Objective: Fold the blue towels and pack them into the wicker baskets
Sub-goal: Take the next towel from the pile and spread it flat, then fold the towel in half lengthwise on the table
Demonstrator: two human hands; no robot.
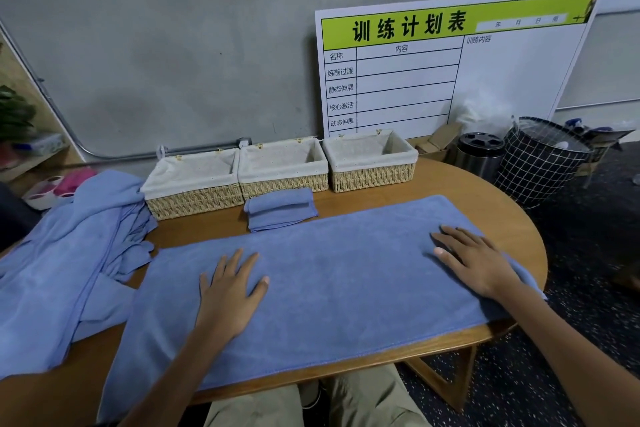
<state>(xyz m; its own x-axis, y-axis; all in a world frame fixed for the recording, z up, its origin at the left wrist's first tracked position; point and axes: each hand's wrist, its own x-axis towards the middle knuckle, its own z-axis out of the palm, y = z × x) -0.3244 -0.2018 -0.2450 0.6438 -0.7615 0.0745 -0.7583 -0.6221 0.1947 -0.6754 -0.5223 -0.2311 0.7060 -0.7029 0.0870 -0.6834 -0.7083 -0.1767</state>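
Hands (346,277) flat on towel (332,288); three baskets (284,166)

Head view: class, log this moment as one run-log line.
left hand: flat on spread towel | right hand: flat on its right end | folded towel: before baskets | baskets: hold no towels

Both forearms extend forward over the spread towel (329,274). The left hand (232,291) lies palm-down near its centre, fingers (227,265) straight and spread. The right hand (474,262) lies flat near its right end, fingers pointing left.
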